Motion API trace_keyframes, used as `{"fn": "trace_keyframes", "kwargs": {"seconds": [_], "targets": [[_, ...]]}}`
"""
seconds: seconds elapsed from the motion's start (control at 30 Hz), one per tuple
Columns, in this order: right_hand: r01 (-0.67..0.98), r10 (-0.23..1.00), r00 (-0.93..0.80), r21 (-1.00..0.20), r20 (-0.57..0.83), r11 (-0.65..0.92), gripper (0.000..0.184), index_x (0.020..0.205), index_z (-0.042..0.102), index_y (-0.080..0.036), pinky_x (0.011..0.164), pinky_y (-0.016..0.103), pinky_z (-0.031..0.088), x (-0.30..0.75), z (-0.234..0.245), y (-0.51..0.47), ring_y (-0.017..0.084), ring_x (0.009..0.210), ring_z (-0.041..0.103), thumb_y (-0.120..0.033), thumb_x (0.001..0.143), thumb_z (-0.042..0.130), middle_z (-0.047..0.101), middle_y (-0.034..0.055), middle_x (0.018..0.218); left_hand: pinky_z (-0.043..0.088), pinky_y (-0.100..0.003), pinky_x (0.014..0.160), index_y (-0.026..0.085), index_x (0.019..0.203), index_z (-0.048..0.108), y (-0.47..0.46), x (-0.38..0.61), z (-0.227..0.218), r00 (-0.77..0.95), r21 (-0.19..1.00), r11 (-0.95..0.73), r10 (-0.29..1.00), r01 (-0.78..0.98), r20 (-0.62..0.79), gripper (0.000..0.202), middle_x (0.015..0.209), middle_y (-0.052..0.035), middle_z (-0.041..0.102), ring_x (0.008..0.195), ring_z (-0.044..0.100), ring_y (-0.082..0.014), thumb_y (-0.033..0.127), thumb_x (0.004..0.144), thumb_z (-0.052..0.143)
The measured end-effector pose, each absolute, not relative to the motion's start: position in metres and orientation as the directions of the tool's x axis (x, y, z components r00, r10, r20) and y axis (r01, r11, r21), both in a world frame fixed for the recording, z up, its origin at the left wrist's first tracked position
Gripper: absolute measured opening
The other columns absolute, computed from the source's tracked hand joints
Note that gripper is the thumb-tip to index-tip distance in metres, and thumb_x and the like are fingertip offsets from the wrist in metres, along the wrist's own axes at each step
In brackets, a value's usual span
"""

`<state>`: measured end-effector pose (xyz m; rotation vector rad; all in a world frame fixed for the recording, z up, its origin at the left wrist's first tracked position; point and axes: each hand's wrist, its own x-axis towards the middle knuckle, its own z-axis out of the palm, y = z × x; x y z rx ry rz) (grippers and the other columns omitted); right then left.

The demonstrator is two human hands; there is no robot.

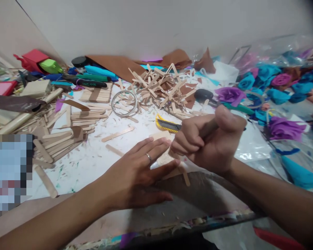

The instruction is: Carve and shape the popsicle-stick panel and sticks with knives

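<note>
My left hand [143, 166] lies flat with its fingers stretched out, a ring on one of them. Its fingertips rest on a pale piece that looks made of wooden craft sticks [165, 134], mostly covered by my hands. Close by on the right, my right hand [211, 142] is closed in a fist around a dull grey-brown rod-like object [208, 127]; most of it is hidden in the palm, so its kind cannot be made out. Just beyond the hands lies a yellow and black utility knife [168, 124]. One craft stick [185, 176] pokes out below the fists' side.
A heap of craft sticks [161, 85] and a clear tape roll [124, 103] lie behind the hands. Stacked sticks [86, 116] and pliers [90, 82] are on the left, near a blurred-out panel [9, 170]. Crepe-paper flowers [284, 128] crowd the right side.
</note>
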<state>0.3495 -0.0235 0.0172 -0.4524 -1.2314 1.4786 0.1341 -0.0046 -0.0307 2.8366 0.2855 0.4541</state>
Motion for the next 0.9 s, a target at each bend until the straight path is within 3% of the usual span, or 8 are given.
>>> {"fn": "trace_keyframes", "kwargs": {"seconds": [0.27, 0.6, 0.9], "targets": [[-0.440, 0.915, -0.310, -0.892, 0.257, 0.101, 0.069, 0.052, 0.033, -0.023, 0.037, 0.026, 0.024, 0.351, 0.023, -0.023, 0.008, 0.035, 0.021, -0.073, 0.096, 0.050, 0.022, -0.0063, 0.041, 0.032, -0.066, 0.128, 0.024, 0.154, 0.056, -0.006, 0.135, -0.034, 0.926, 0.295, -0.942, 0.249, 0.163, 0.284, 0.067, 0.165, -0.0198, 0.044, 0.156, 0.039, -0.0402, 0.060, 0.098, 0.065], [-0.525, 0.975, -0.153, -0.849, 0.161, 0.058, 0.075, 0.047, 0.028, -0.022, 0.036, 0.027, 0.014, 0.343, 0.022, -0.023, 0.006, 0.033, 0.011, -0.076, 0.092, 0.053, 0.015, -0.0075, 0.037, 0.031, -0.065, 0.129, 0.025, 0.153, 0.056, -0.006, 0.135, -0.031, 0.930, 0.276, -0.945, 0.250, 0.174, 0.269, 0.066, 0.168, -0.0183, 0.040, 0.158, 0.037, -0.0396, 0.061, 0.098, 0.063], [-0.524, 0.970, -0.123, -0.844, 0.210, 0.116, 0.073, 0.049, 0.029, -0.022, 0.034, 0.026, 0.017, 0.335, 0.016, -0.029, 0.007, 0.032, 0.016, -0.075, 0.094, 0.052, 0.018, -0.0070, 0.038, 0.030, -0.066, 0.129, 0.026, 0.152, 0.058, -0.008, 0.137, -0.034, 0.922, 0.316, -0.931, 0.275, 0.184, 0.273, 0.067, 0.167, -0.0179, 0.042, 0.157, 0.038, -0.0409, 0.061, 0.096, 0.067]]}}
